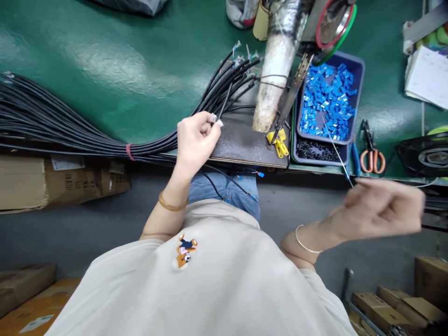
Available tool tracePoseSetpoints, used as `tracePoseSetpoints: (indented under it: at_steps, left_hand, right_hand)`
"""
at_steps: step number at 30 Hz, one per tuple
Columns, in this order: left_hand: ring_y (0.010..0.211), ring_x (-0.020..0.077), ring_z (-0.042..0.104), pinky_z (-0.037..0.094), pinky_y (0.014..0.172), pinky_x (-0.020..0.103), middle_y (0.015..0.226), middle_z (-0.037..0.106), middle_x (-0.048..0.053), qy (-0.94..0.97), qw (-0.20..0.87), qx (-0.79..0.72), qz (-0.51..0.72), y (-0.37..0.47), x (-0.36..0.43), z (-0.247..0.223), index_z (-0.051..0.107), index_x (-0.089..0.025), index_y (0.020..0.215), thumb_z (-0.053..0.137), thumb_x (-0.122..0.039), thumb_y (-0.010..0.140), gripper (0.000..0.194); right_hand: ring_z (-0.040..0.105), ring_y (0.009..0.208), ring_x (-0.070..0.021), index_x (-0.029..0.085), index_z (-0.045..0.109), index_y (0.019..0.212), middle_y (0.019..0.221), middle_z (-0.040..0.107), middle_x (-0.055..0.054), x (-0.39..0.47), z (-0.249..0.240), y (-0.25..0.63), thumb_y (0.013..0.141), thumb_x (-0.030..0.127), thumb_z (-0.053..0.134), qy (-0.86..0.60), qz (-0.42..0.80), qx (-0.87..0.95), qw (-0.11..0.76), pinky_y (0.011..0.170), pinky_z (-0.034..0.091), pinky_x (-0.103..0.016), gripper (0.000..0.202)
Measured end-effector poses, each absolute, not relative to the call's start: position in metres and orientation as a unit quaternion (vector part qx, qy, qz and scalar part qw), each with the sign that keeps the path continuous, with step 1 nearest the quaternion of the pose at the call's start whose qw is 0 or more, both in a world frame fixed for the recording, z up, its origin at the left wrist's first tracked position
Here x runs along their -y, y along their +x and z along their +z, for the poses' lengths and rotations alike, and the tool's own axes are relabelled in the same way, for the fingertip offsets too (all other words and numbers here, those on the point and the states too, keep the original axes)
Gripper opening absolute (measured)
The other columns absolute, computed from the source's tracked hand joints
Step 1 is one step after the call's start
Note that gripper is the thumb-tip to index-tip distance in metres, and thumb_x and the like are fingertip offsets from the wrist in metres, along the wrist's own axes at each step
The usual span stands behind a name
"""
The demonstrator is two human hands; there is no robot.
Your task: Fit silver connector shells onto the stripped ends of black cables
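Note:
My left hand (198, 140) is closed in a pinch on one black cable (224, 105), at the near side of a thick bundle of black cables (150, 148). White tips, perhaps finger covers, show on its thumb and index finger. My right hand (383, 207) is blurred and closed, in front of the bench's right part. A thin pale strand (334, 145), bluish at its lower end, runs from over the blue parts to its fingertips; I cannot tell its kind. Stripped coloured wire ends (241, 60) show at the bundle's far end.
A bin of blue parts (325, 102) rests above a tray of small black pieces (317, 151). Nearby are orange-handled cutters (371, 158), a yellow stripper (280, 143), and a taped white post (271, 88). Cardboard boxes (70, 184) sit beneath the green bench (105, 60).

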State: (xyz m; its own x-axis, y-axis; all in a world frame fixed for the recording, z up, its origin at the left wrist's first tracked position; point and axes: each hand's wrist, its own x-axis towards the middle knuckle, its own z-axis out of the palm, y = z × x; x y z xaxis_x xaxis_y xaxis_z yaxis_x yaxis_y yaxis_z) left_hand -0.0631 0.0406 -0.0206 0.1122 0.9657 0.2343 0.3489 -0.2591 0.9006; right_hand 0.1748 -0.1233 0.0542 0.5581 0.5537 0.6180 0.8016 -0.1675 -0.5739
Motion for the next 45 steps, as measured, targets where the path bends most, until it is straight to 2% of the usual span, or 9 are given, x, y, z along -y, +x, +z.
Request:
tracePoseSetpoints:
  at_steps: [2, 4, 7, 14, 20, 28, 34, 39, 45]
  left_hand:
    - [0.038, 0.0041, 0.033, 0.022, 0.04, 0.02, 0.049, 0.042, -0.006, 0.6, 0.466, -0.469, 0.449, -0.072, -0.033, -0.011, 0.058, -0.017, 0.072, 0.059, -0.022, 0.084, 0.013]
    - [0.035, 0.0034, 0.033, 0.019, 0.036, 0.019, 0.05, 0.047, -0.005, 0.561, 0.555, -0.441, 0.428, -0.08, -0.025, -0.003, 0.058, -0.017, 0.073, 0.061, -0.022, 0.082, 0.01]
    - [0.031, 0.0036, 0.031, 0.016, 0.034, 0.018, 0.04, 0.041, -0.007, 0.552, 0.609, -0.442, 0.358, -0.089, -0.015, 0.002, 0.059, -0.015, 0.073, 0.063, -0.023, 0.079, 0.011]
    - [0.043, 0.0029, 0.024, 0.017, 0.044, 0.019, 0.045, 0.033, -0.008, 0.652, 0.649, -0.356, 0.163, -0.093, -0.004, -0.004, 0.059, -0.012, 0.075, 0.062, -0.027, 0.082, 0.017]
    - [0.052, 0.0046, 0.024, 0.019, 0.05, 0.021, 0.055, 0.031, -0.007, 0.677, 0.659, -0.286, 0.161, -0.089, -0.01, -0.005, 0.06, -0.012, 0.077, 0.061, -0.03, 0.085, 0.02]
    - [0.052, 0.0052, 0.031, 0.025, 0.048, 0.02, 0.056, 0.042, -0.004, 0.697, 0.643, -0.264, 0.176, -0.081, -0.011, -0.003, 0.067, -0.012, 0.078, 0.066, -0.032, 0.08, 0.02]
    - [0.065, 0.0105, 0.052, 0.041, 0.062, 0.022, 0.075, 0.066, 0.004, 0.741, 0.634, -0.159, 0.155, -0.05, -0.005, 0.0, 0.074, -0.013, 0.091, 0.065, -0.032, 0.082, 0.023]
    - [0.055, 0.0082, 0.049, 0.039, 0.056, 0.021, 0.062, 0.065, 0.003, 0.751, 0.642, -0.084, 0.129, -0.025, -0.002, 0.011, 0.076, -0.015, 0.08, 0.07, -0.03, 0.079, 0.017]
    - [0.036, 0.0016, 0.035, 0.022, 0.037, 0.019, 0.056, 0.065, 0.004, 0.547, 0.743, -0.273, 0.273, -0.025, 0.004, 0.003, 0.065, -0.011, 0.073, 0.065, -0.038, 0.085, 0.03]
  right_hand:
    - [0.042, 0.046, -0.0085, 0.018, 0.067, 0.072, 0.053, 0.051, 0.001, 0.112, 0.048, 0.19, 0.088, 0.043, 0.054, -0.769, -0.135, 0.466, 0.417, 0.051, 0.031, -0.026, 0.032]
    - [0.048, 0.054, -0.0094, 0.018, 0.07, 0.075, 0.063, 0.062, -0.001, 0.099, 0.038, 0.21, 0.084, 0.035, 0.062, -0.81, -0.103, 0.496, 0.295, 0.059, 0.037, -0.026, 0.021]
    - [0.051, 0.064, -0.0113, 0.017, 0.073, 0.084, 0.081, 0.071, -0.006, 0.085, 0.024, 0.236, 0.082, 0.029, 0.064, -0.832, -0.052, 0.516, 0.198, 0.068, 0.037, -0.027, 0.015]
    - [0.049, 0.062, -0.01, 0.018, 0.075, 0.086, 0.087, 0.074, -0.005, 0.065, 0.017, 0.249, 0.079, 0.027, 0.067, -0.819, 0.014, 0.55, 0.16, 0.066, 0.036, -0.025, 0.014]
    - [0.048, 0.06, -0.0102, 0.019, 0.075, 0.085, 0.085, 0.074, -0.005, 0.059, 0.02, 0.252, 0.079, 0.029, 0.067, -0.822, 0.032, 0.555, 0.121, 0.065, 0.034, -0.025, 0.014]
    - [0.051, 0.065, -0.0135, 0.017, 0.074, 0.085, 0.087, 0.073, -0.008, 0.063, 0.021, 0.259, 0.078, 0.023, 0.069, -0.847, -0.04, 0.517, 0.118, 0.067, 0.032, -0.028, 0.011]
    - [0.047, 0.062, -0.0131, 0.017, 0.073, 0.083, 0.082, 0.072, -0.007, 0.064, 0.019, 0.265, 0.076, 0.022, 0.072, -0.856, -0.048, 0.506, 0.096, 0.066, 0.029, -0.028, 0.009]
    - [0.048, 0.067, -0.0139, 0.017, 0.073, 0.083, 0.085, 0.072, -0.009, 0.063, 0.02, 0.264, 0.077, 0.022, 0.071, -0.857, -0.049, 0.505, 0.09, 0.069, 0.028, -0.029, 0.008]
    - [0.049, 0.064, -0.0124, 0.019, 0.073, 0.086, 0.087, 0.072, -0.007, 0.064, 0.017, 0.267, 0.077, 0.023, 0.071, -0.838, -0.043, 0.533, 0.106, 0.068, 0.031, -0.027, 0.01]
